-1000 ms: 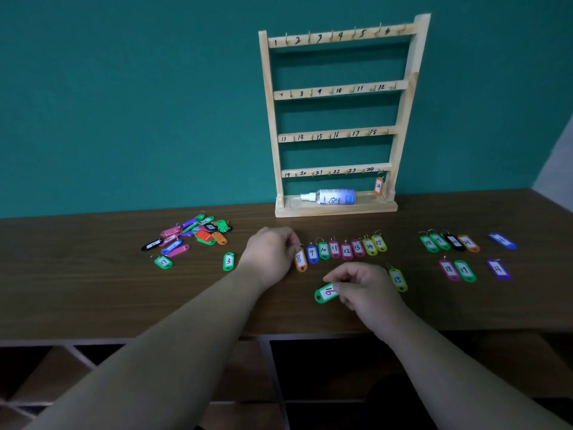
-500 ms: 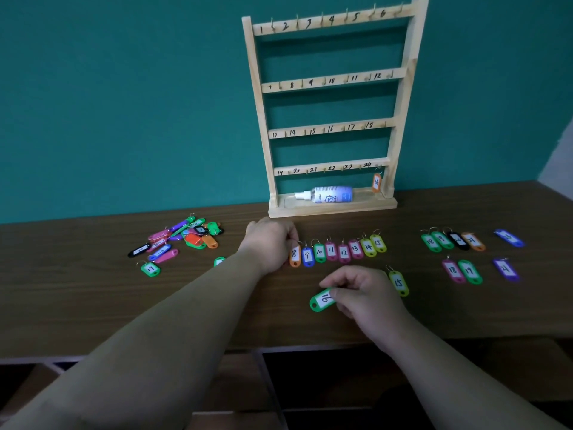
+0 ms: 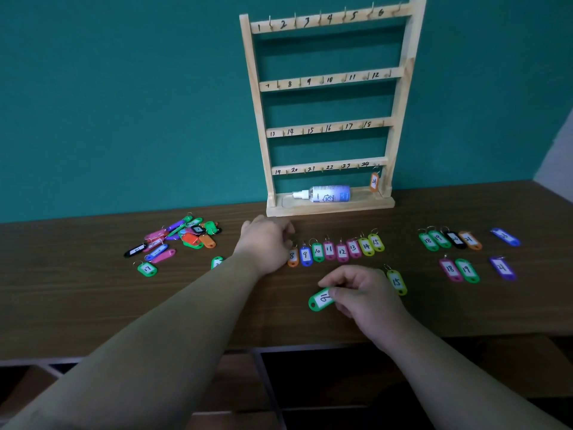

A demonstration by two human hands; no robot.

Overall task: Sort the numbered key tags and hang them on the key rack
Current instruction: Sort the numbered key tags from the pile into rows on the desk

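Green tag (image 3: pixel 321 299) 16 juts left, pinched by the right hand (image 3: pixel 362 293), just short of the sorted row (image 3: pixel 342 252). Left hand (image 3: pixel 266 243) curls at the row's end, hold unclear; a nudge could scatter it.

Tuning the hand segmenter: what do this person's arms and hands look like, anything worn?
Both arms wear plain, snug olive-brown long sleeves, the left sleeve and right sleeve ending at the wrists. The left hand and right hand are bare: no gloves, rings, watch or markings visible.
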